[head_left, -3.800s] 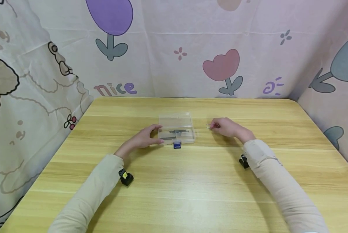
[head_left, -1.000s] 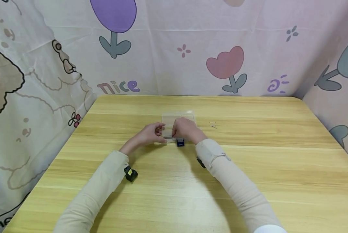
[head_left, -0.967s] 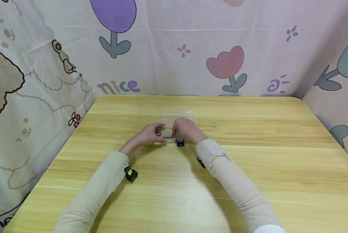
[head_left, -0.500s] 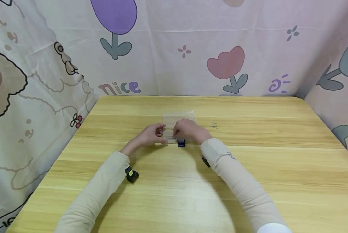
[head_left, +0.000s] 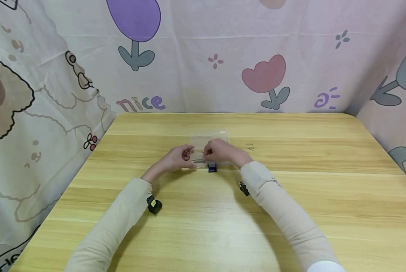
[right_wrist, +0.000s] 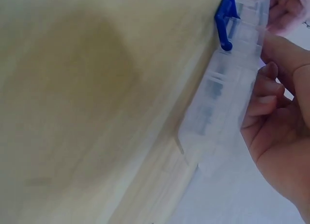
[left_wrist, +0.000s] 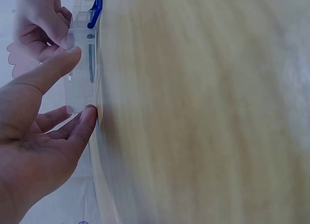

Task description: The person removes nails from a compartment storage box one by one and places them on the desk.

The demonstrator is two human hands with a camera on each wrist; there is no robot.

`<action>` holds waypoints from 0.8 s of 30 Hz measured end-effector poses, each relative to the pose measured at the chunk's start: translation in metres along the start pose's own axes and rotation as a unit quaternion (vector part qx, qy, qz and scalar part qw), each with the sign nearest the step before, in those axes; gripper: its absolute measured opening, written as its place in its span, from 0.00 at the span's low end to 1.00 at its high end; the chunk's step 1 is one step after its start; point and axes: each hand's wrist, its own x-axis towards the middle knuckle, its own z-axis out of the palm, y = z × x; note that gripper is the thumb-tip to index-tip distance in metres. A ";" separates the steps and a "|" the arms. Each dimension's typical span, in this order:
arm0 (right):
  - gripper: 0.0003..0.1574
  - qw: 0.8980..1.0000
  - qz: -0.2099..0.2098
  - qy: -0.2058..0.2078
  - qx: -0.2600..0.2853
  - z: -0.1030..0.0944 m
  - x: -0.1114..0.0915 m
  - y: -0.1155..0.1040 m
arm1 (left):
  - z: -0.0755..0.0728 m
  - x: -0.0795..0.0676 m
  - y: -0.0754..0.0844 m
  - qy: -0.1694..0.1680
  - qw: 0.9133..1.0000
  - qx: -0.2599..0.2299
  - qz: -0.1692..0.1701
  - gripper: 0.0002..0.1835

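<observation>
A clear plastic compartment box (head_left: 197, 141) lies on the table with its lid swung back and a blue latch (head_left: 212, 167) at the front. My left hand (head_left: 175, 158) grips its left end, thumb on the near side, fingers behind. In its front left compartment are thin metal nails (head_left: 198, 161). My right hand (head_left: 221, 151) reaches over the middle of the box, fingers curled and fingertips down at the compartments. I cannot tell whether those fingertips pinch a nail. In the left wrist view, one long nail (left_wrist: 91, 64) shows through the box wall.
Several loose nails (head_left: 250, 144) lie on the wooden table (head_left: 196, 226) right of the box. A printed cloth (head_left: 186, 75) hangs behind the table and along both sides. Black wrist cameras (head_left: 154, 206) sit under the sleeves.
My right hand has moved left from the table beside the box to over its compartments, leaving nails on the table. Lately it has shifted only slightly. My left hand stays at the box end.
</observation>
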 end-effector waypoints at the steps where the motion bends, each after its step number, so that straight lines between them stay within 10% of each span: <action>1: 0.04 1.000 0.000 0.002 0.006 -0.001 -0.001 0.001 | 0.000 0.000 0.000 0.000 1.000 -0.001 0.000 0.42; 24: 0.07 0.997 0.030 0.065 0.017 -0.058 -0.055 0.038 | 0.000 0.001 -0.004 -0.007 1.000 0.009 -0.009 0.42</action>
